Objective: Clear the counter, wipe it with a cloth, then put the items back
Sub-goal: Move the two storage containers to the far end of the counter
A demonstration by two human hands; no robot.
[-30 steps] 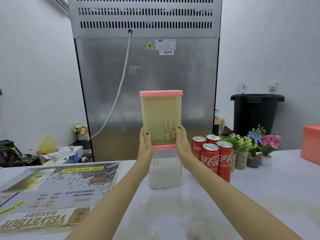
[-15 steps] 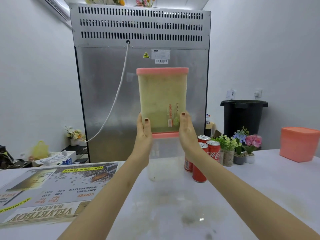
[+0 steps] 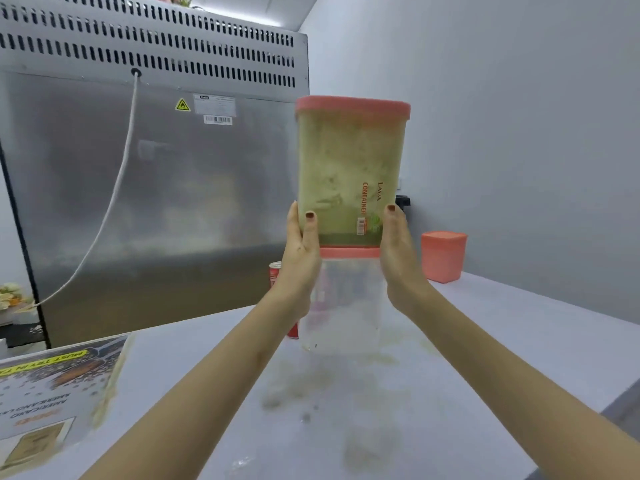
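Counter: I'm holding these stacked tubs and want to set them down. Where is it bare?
For the tubs, the counter is bare, though stained, from the poster on the left across to its right edge, in front of the pink box. Tighter behind the left hand, where a can stands.

Arms outstretched, left hand (image 3: 300, 252) and right hand (image 3: 399, 254) in grip (palms inward)

Both stacked containers (image 3: 349, 174) translucent plastic, lids (image 3: 352, 107) pink matt plastic; cabinet back (image 3: 156, 202) brushed metal, dull sheen. Counter (image 3: 502, 341) smooth, faintly glossy, smeared; menu sheet (image 3: 52, 393) glossy paper.
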